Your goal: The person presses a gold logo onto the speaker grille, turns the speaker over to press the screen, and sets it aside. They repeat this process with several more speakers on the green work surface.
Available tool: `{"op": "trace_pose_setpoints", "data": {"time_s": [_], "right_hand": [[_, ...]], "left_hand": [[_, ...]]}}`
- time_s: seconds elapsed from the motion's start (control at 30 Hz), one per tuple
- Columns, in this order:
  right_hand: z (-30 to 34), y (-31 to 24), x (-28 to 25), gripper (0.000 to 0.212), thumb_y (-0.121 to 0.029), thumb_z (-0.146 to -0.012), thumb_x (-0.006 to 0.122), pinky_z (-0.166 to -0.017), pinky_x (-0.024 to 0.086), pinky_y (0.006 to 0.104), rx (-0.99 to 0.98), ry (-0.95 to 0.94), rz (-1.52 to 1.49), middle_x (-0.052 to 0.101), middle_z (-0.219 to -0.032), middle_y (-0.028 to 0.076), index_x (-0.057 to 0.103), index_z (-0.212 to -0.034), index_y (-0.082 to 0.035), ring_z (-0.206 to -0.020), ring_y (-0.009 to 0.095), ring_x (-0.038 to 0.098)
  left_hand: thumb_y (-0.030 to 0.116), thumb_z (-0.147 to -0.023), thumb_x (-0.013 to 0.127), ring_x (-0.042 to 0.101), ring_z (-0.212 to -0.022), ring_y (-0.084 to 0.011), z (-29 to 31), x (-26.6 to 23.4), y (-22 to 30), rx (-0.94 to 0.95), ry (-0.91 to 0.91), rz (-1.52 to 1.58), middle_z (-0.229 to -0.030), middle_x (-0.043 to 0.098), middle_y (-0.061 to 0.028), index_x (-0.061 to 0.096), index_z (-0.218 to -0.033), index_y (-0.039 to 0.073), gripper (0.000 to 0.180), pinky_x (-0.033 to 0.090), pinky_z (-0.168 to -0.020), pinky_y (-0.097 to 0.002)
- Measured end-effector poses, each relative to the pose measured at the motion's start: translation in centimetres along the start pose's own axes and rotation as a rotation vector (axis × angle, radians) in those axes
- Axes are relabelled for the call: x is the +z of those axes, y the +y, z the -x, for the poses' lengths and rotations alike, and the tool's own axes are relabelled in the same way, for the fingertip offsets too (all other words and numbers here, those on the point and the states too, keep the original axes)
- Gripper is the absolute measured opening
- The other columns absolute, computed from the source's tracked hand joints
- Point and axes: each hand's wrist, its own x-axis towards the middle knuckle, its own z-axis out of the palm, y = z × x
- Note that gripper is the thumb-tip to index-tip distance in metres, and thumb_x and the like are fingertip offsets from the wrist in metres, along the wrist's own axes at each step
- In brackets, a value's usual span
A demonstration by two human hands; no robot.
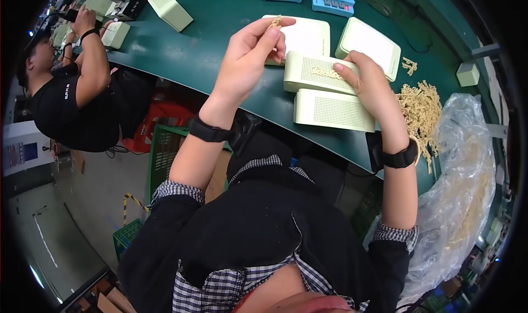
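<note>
In the head view, we see the left hand raised over the green bench, thumb and forefinger pinching a small gold piece. The right hand grips the right end of a pale-green box, thumb on its perforated face beside the gold lettering there, its other fingers partly hidden. A second box lies just beside, nearer the body; the pile of gold pieces lies beyond the right wrist. For good handling, we judge that the box wants a steady hold, with the thumb kept from dragging on the lettering. We would pinch the thin piece lightly by its edge, since it seems liable to bend, and check its facing before bringing it near the perforated surface.
</note>
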Motion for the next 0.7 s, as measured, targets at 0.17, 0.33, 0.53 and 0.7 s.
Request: {"op": "trace_pose_setpoints", "data": {"time_s": [0.17,0.33,0.53,0.7], "right_hand": [[2.4,-1.3,-0.7,0.035,-0.026,-0.091,0.066,-0.093,0.045,0.0356,-0.315,0.298,0.086,0.060,-0.116,0.017,0.059,-0.115,-0.001,-0.109,0.023,0.058],[6.7,-3.4,0.9,0.037,-0.016,-0.091,0.066,-0.094,0.045,0.0371,-0.491,0.290,-0.560,0.061,-0.116,0.017,0.058,-0.122,0.001,-0.113,0.026,0.058],[9.7,-1.7,1.5,0.034,0.004,-0.078,0.072,-0.076,0.052,0.0303,-0.668,0.451,-0.495,0.065,-0.104,0.015,0.064,-0.111,0.004,-0.090,0.021,0.066],[10.6,-1.9,2.4,0.021,0.011,-0.079,0.068,-0.075,0.053,0.0268,-0.254,0.462,-0.953,0.065,-0.095,0.016,0.067,-0.099,0.007,-0.088,0.019,0.066]], "left_hand": [[0.016,-0.098,0.057,0.053,-0.093,-0.0076,1.6,1.6,1.6,-0.015,-0.052,-0.109,-0.095,0.059,-0.0006,0.059,-0.118,0.001,0.026,0.043,-0.079,-0.0234],[0.011,-0.091,0.065,0.056,-0.088,-0.0122,2.8,4.5,1.3,0.202,-0.126,0.038,-0.090,0.062,-0.0022,0.067,-0.104,0.002,0.016,0.044,-0.080,-0.0255],[0.005,-0.078,0.076,0.060,-0.083,-0.0132,2.8,7.2,1.2,0.155,-0.288,-0.205,-0.082,0.062,-0.0034,0.073,-0.084,0.002,0.007,0.047,-0.074,-0.0273],[0.005,-0.073,0.080,0.059,-0.072,-0.0128,3.0,7.3,-0.2,0.354,-0.245,-0.555,-0.080,0.061,-0.0035,0.074,-0.091,0.003,0.019,0.049,-0.063,-0.0263]]}}
